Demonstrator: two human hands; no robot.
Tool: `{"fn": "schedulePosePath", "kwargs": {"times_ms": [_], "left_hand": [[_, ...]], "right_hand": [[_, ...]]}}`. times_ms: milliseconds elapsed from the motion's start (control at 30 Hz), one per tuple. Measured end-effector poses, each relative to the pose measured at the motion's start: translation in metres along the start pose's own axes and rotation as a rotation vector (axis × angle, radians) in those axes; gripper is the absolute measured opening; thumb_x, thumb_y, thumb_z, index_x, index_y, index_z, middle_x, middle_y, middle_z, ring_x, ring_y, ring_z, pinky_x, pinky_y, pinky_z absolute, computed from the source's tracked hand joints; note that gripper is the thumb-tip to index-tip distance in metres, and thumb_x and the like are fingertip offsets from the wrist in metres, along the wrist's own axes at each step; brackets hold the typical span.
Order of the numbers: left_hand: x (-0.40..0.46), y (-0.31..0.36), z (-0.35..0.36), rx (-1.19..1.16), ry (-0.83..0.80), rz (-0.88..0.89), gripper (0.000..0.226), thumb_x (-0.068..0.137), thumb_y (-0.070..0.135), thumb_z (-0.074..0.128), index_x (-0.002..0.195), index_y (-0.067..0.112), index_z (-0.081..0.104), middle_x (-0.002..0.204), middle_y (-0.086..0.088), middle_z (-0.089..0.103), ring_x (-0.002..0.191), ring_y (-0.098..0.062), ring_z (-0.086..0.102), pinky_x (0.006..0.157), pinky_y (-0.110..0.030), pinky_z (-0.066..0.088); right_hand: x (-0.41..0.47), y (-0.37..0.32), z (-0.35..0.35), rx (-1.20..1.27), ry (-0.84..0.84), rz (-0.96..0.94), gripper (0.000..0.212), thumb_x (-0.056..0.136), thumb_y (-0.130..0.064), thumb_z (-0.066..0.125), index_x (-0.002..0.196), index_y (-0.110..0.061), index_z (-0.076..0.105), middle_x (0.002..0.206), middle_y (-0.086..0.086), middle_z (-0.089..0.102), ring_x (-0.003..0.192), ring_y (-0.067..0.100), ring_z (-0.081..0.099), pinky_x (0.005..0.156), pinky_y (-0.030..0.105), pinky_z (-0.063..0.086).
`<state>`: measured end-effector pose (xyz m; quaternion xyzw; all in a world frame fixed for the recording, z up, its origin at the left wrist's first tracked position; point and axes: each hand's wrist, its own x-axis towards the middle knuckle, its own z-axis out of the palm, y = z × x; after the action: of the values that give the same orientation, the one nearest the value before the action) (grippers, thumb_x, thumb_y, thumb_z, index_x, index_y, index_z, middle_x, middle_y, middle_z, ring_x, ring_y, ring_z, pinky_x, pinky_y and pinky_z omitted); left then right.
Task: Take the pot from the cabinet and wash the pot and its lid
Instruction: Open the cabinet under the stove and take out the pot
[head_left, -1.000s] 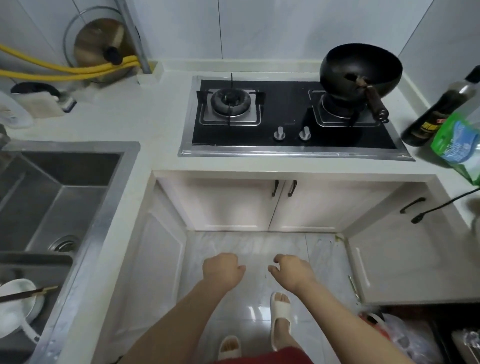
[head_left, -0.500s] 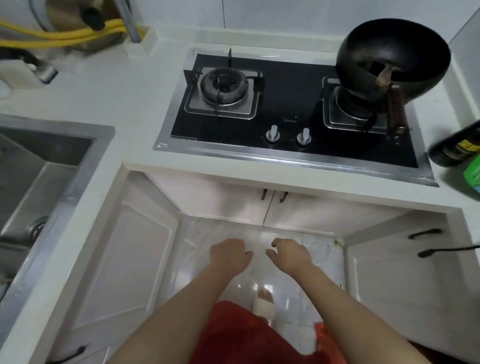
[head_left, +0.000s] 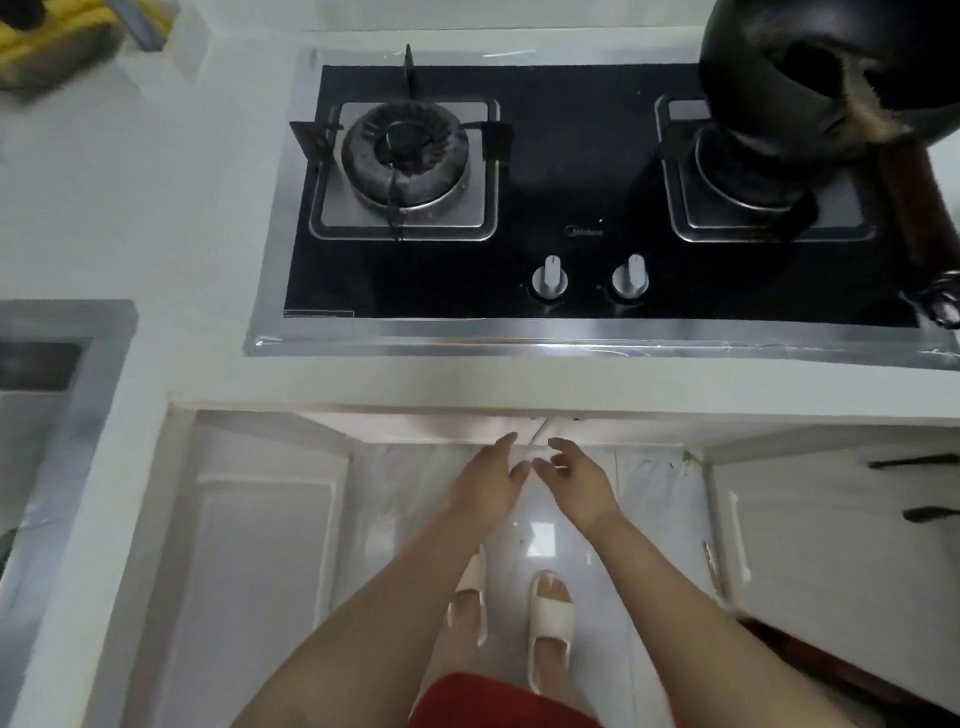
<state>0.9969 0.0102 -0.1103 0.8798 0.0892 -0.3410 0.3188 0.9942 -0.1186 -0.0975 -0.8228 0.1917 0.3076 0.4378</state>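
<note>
At the far left edge of the frame a stainless steel sink basin is set into the pale white countertop. In the upper left corner lie blurred yellow hoses. Below the counter, lower left, a white panelled cabinet door faces the camera's left side.

In the centre, under the counter's front edge, the left hand reaches toward the seam where two white cabinet doors under the stove meet; its fingers are loosely spread and it holds nothing. Just beside it, thumbs nearly touching, the right hand is likewise spread and empty. The door handles cannot be seen from this angle (the counter lip hides them), so whether either hand touches one cannot be told. Beneath the arms, cream-coloured slippers stand on glossy marble-patterned floor tiles.

Above, a black glass two-burner gas stove with a steel rim fills the upper middle. At upper right a black round-bottomed wok with a dark wooden handle sits on the right burner. No lid shows.

At the right edge, another white cabinet door with dark bar handles is visible.
</note>
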Motion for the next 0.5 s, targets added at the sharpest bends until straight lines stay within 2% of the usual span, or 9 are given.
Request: {"fn": "schedulePosePath", "kwargs": {"times_ms": [167, 267, 367, 500], "left_hand": [[0.046, 0.005, 0.001, -0.013, -0.034, 0.06, 0.047, 0.098, 0.021, 0.042, 0.143, 0.015, 0.031, 0.139, -0.015, 0.049, 0.127, -0.029, 0.047, 0.102, -0.036, 0.041], [0.066, 0.006, 0.007, -0.021, -0.052, 0.063, 0.043, 0.097, 0.02, 0.044, 0.138, 0.011, 0.039, 0.143, -0.013, 0.046, 0.13, -0.028, 0.044, 0.104, -0.034, 0.038], [0.076, 0.006, 0.011, -0.069, -0.062, 0.074, 0.04, 0.095, 0.018, 0.048, 0.133, 0.009, 0.046, 0.139, -0.014, 0.05, 0.128, -0.028, 0.046, 0.104, -0.033, 0.038], [0.073, 0.007, 0.013, -0.123, -0.051, 0.052, 0.041, 0.095, 0.012, 0.047, 0.135, 0.006, 0.043, 0.14, -0.013, 0.048, 0.13, -0.027, 0.044, 0.103, -0.03, 0.034]], "right_hand": [[0.035, -0.011, 0.007, -0.008, 0.114, -0.007, 0.035, 0.095, -0.015, 0.05, 0.127, -0.001, 0.049, 0.131, 0.016, 0.054, 0.121, 0.027, 0.051, 0.094, 0.024, 0.036], [0.05, -0.009, 0.009, -0.03, 0.191, -0.012, 0.028, 0.095, -0.007, 0.047, 0.12, 0.003, 0.053, 0.126, 0.019, 0.057, 0.12, 0.03, 0.051, 0.082, 0.017, 0.031], [0.057, -0.006, 0.008, -0.013, 0.222, -0.036, 0.027, 0.093, 0.0, 0.045, 0.117, 0.004, 0.056, 0.124, 0.019, 0.058, 0.12, 0.032, 0.051, 0.081, 0.016, 0.031], [0.055, -0.001, 0.01, 0.011, 0.216, -0.083, 0.032, 0.09, 0.008, 0.041, 0.118, 0.003, 0.058, 0.126, 0.017, 0.057, 0.121, 0.03, 0.05, 0.083, 0.012, 0.028]]}}
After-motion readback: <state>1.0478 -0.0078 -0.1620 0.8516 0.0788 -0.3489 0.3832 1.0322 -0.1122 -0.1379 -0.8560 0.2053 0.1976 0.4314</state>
